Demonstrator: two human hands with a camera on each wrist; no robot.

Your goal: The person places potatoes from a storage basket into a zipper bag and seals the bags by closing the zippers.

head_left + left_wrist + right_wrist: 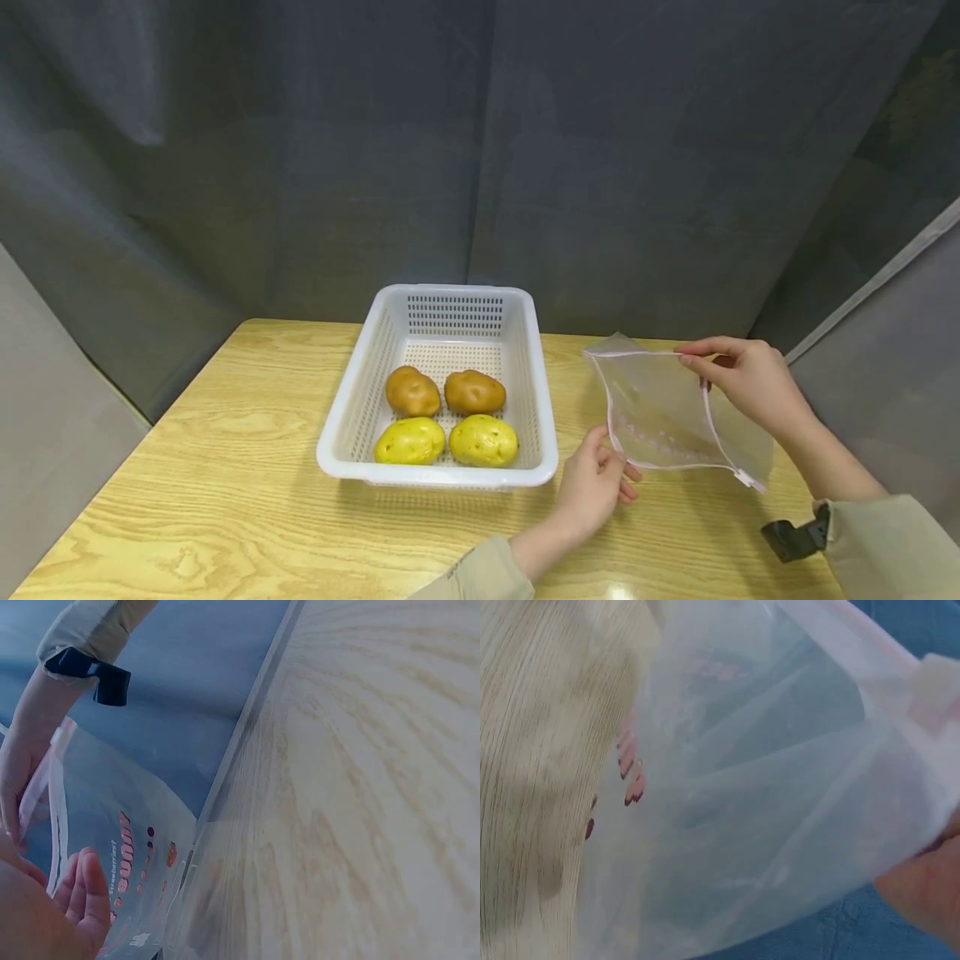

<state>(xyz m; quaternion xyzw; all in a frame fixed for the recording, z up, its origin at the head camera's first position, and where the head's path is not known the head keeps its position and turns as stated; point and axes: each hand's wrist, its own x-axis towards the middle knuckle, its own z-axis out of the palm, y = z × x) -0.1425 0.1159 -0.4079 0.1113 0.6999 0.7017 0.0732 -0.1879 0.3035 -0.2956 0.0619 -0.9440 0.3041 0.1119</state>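
Note:
A clear plastic slider zip bag (660,408) with a pink-edged mouth stands spread wide at the right of the table. My right hand (750,379) pinches the far right part of its rim between thumb and fingers. At the near left of the mouth, my left hand (588,483) holds the rim between thumb and forefinger, the other fingers loosely extended. A white slider (742,477) sits at the near right corner. Red print shows on the bag's side (127,855) in the left wrist view. The right wrist view is mostly filled by the translucent film (727,810).
Left of the bag stands a white perforated plastic basket (435,476). Inside are two brown potatoes (412,392) at the back and two yellow potatoes (483,441) in front. The wooden table (225,467) is bounded by dark curtains (375,167). A black wrist device (795,540) hangs at the right cuff.

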